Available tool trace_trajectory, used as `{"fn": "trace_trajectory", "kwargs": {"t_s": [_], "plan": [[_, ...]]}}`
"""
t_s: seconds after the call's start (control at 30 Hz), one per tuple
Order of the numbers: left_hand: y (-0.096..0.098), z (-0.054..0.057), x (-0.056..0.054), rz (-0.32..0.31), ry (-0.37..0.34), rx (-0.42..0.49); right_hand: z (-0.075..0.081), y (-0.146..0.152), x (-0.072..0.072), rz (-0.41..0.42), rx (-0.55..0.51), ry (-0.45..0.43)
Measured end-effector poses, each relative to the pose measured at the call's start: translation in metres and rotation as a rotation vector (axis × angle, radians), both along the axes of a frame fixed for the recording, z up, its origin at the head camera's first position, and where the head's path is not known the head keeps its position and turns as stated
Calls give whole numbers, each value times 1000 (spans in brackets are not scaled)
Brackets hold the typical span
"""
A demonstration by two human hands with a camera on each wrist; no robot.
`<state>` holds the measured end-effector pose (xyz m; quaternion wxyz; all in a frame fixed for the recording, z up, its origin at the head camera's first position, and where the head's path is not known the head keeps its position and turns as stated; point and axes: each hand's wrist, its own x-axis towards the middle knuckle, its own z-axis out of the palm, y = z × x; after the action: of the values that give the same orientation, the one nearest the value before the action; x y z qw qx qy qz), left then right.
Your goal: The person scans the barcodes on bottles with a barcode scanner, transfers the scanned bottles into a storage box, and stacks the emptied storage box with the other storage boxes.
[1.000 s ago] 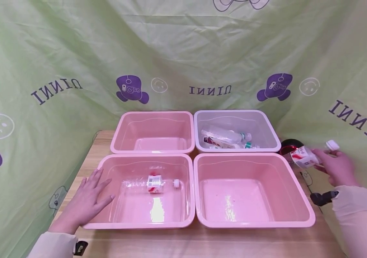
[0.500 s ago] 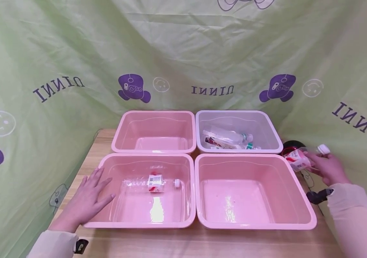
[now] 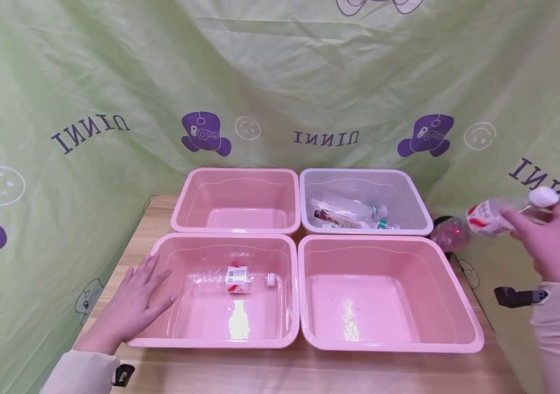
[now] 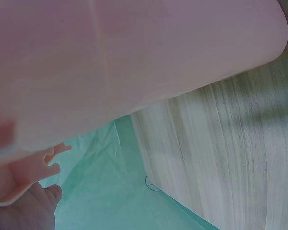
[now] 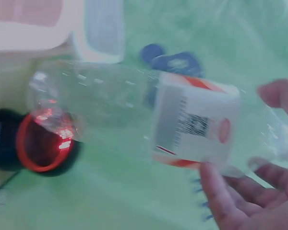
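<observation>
My right hand (image 3: 553, 238) grips a clear plastic bottle (image 3: 488, 217) near its neck, at the right of the head view. The bottle has a white cap and a red-and-white label; in the right wrist view a square code shows on the label (image 5: 197, 124). Its base end overlaps a round black device (image 5: 5, 141) with a red ring and red light. My left hand (image 3: 129, 303) lies with fingers spread over the left rim of the near-left pink basin (image 3: 211, 345). Inside that basin, another labelled bottle (image 3: 237, 279) lies on its side.
The near-right pink basin (image 3: 388, 347) and the far-left pink basin (image 3: 235, 230) stand alongside. At the far right a grey basin (image 3: 363, 231) contains clear bottles and a dark-and-white package. All stand on a wooden table (image 3: 309, 372), with green curtain (image 3: 270, 71) around.
My right hand first shifted left and slightly down with the bottle, then moved up and right, farther from the black device. My left hand has stayed on the basin rim.
</observation>
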<state>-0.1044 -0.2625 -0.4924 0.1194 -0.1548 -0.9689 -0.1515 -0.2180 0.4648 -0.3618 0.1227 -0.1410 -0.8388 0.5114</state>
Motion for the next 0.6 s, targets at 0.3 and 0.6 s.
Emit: {"fn": "trace_trajectory", "kwargs": {"t_s": [0.3, 0.6], "plan": [[0, 2, 4, 1, -22, 3, 22, -53, -13, -10, -681, 358], [1, 1, 6, 18, -51, 9, -10, -146, -52, 123, -936, 245]]}}
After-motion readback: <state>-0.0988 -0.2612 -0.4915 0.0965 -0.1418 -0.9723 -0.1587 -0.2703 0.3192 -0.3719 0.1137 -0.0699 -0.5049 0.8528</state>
